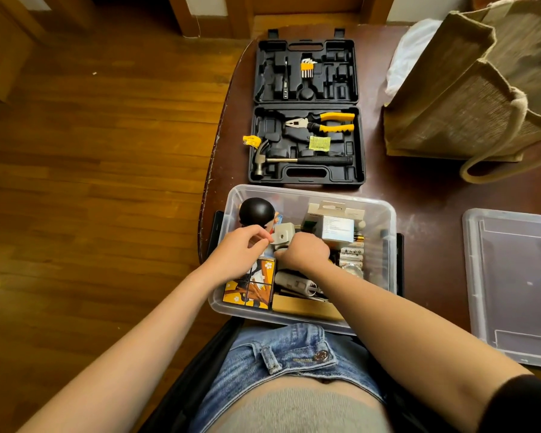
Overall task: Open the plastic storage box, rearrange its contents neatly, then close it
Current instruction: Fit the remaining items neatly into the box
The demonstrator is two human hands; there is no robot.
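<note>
A clear plastic storage box (384, 214) sits lidless at the near edge of a dark wooden table (419, 195), its long axis running left to right across the person's lap. Inside, near to far: an orange patterned carton (250, 289) at the near-left corner, a tan cardboard piece (303, 307) beside it, loose batteries (352, 256) right of centre, a white boxed item (338, 228) by the far wall and a black dome-shaped object (256, 210) at the far left. Both hands are down among the contents: the left hand (241, 251) curls with thumb and fingertip pinched together near a small grey-white block (283, 232), while the right hand (305, 253) is fisted knuckles-up over the middle; what it holds cannot be told. The box's clear lid (512, 276) lies apart on the right. Beyond the box, an open black tool case (306, 110) shows a hammer (294, 159) and yellow-handled pliers (322, 121); a jute bag (481, 89) stands at far right.
</note>
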